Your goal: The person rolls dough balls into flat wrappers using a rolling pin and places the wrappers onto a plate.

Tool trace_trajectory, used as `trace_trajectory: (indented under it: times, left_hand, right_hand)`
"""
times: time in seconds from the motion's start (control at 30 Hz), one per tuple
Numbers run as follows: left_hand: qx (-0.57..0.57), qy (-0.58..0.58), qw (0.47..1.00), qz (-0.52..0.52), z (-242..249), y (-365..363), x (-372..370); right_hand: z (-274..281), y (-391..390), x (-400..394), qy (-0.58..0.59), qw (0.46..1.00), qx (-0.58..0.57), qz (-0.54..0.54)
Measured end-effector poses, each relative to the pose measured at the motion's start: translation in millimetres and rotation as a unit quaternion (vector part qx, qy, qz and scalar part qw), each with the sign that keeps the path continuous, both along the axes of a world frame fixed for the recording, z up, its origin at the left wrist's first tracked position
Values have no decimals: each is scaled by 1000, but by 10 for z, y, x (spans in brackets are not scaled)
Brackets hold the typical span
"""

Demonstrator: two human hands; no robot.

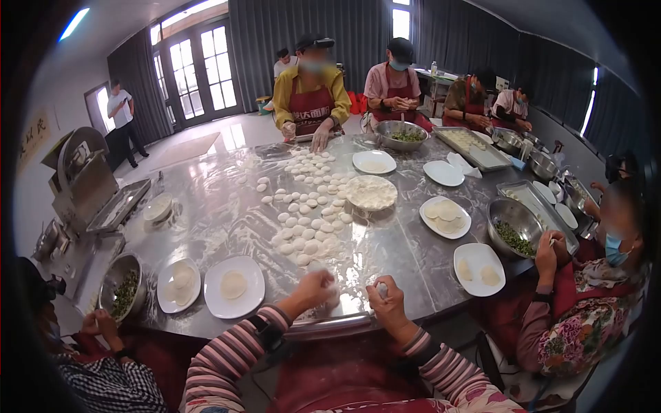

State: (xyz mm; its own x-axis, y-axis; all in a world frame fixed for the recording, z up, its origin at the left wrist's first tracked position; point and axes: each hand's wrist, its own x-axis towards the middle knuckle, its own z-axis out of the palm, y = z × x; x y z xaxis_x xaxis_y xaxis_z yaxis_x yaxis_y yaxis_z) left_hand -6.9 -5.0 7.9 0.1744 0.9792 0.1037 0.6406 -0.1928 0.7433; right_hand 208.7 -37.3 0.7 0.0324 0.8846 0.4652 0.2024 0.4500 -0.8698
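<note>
My left hand (315,290) is curled over the near edge of the steel table, its fingertips blurred beside a whitish smear. My right hand (388,301) is closed in a fist a little to the right, with a pale bit showing at the thumb; I cannot make out what either hand holds. Just beyond my left hand lie many small flattened dough pieces (303,234) on floured steel. A heap of flour (372,192) sits behind them. Left of my hands, a white plate (253,301) carries a round dough wrapper (233,283).
On the left are another plate of wrappers (180,286) and a bowl of green filling (125,292). Plates of wrappers (446,217) and a steel bowl (506,213) stand on the right. Co-workers (313,103) surround the table; one person (578,296) sits close at the right.
</note>
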Motion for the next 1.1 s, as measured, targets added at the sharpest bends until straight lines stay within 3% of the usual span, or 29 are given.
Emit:
trace_trajectory:
  times: [0.03, 0.07, 0.2, 0.33, 0.37, 0.43, 0.57, 0.63, 0.7, 0.8, 0.97, 1.1]
  left_hand:
    - [-89, -39, 994, -40, -43, -62, -5]
    - [-122, -30, 992, -17, -64, -124, -23]
    - [-165, -49, 985, 9, -138, -119, -123]
    - [-138, -2, 990, 17, -222, 3, -166]
    - [-128, -14, 991, 29, -181, -25, -162]
    - [-101, -16, 995, 18, -74, -99, -157]
    - [-144, 4, 989, 20, 27, -139, -88]
    - [-84, 33, 996, -27, 20, -75, -55]
    - [-88, 34, 995, -22, 30, -7, -42]
    - [-122, 39, 989, -68, 55, 7, -69]
    - [-213, -10, 976, -52, 20, -122, -94]
    - [-91, 64, 992, -51, -45, 6, 41]
  right_hand:
    - [4, 9, 22, -4, 1000, -14, 9]
    - [30, 20, 38, -5, 1000, -12, 10]
    - [105, 140, -46, -18, 999, -29, 3]
    - [83, 203, -74, -23, 999, -33, 7]
    - [44, 197, -47, -58, 998, 11, 13]
    - [-45, 141, -42, 39, 998, -55, 3]
    - [69, 321, -155, 11, 997, -70, -3]
    - [29, 639, -287, -16, 1000, 7, 4]
    - [25, 708, -309, -20, 1000, -5, 10]
    - [54, 502, -225, -21, 999, -37, 4]
    - [-1, 76, -48, 32, 995, -90, 4]
    - [34, 599, -293, -56, 997, 6, -44]
